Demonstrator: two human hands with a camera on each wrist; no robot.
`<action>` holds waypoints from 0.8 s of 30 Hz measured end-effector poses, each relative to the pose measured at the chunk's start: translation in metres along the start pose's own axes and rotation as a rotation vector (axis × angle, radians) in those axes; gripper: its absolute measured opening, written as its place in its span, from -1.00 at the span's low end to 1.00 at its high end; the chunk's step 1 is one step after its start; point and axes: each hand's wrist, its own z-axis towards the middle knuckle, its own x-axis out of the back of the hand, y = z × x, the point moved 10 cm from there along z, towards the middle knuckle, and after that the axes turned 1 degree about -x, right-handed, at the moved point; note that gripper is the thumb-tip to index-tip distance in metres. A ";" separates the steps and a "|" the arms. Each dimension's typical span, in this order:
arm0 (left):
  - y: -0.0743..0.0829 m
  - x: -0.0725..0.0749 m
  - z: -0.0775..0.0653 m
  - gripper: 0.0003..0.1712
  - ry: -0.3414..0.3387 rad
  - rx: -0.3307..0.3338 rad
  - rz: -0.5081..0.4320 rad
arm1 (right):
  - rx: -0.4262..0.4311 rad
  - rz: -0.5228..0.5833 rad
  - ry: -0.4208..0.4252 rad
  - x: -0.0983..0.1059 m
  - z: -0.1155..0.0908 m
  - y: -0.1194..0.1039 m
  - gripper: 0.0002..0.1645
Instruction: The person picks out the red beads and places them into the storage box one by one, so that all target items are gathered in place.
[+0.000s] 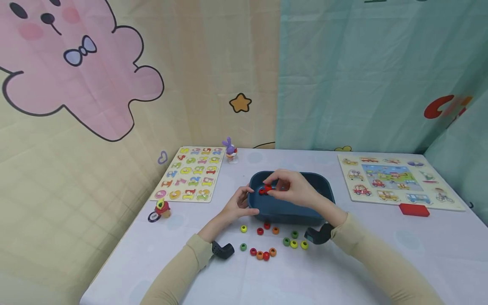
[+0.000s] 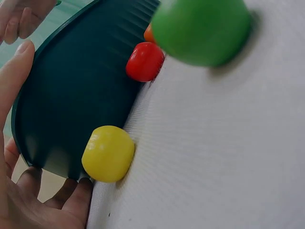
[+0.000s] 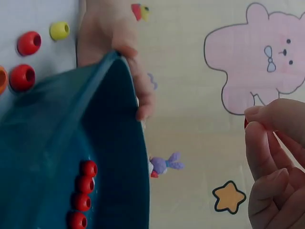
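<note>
A dark teal plastic bin (image 1: 293,216) stands on the table. My left hand (image 1: 240,203) grips its left end, thumb at the near rim and fingers round the outer wall. Over the bin, my right hand (image 1: 291,186) pinches a small red bead (image 3: 246,122) between thumb and forefinger, mostly hidden by the fingertips. Inside the bin, several red beads (image 3: 83,202) lie in a row. In front of it are loose beads: red (image 1: 260,231), orange (image 1: 275,230), green (image 1: 295,234) and yellow (image 1: 244,228). The left wrist view shows a yellow bead (image 2: 108,154) close to the bin's wall.
A number puzzle board (image 1: 187,180) lies at the back left, with a purple rabbit figure (image 1: 230,150) beside it and a small red-capped figure (image 1: 162,209) in front. At the right are a vehicle puzzle board (image 1: 396,180) and a red block (image 1: 414,210). A printed curtain (image 1: 213,63) hangs behind.
</note>
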 end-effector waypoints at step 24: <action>-0.026 0.008 0.009 -0.30 0.017 -0.016 -0.036 | -0.364 0.055 -0.369 -0.054 0.046 0.123 -0.72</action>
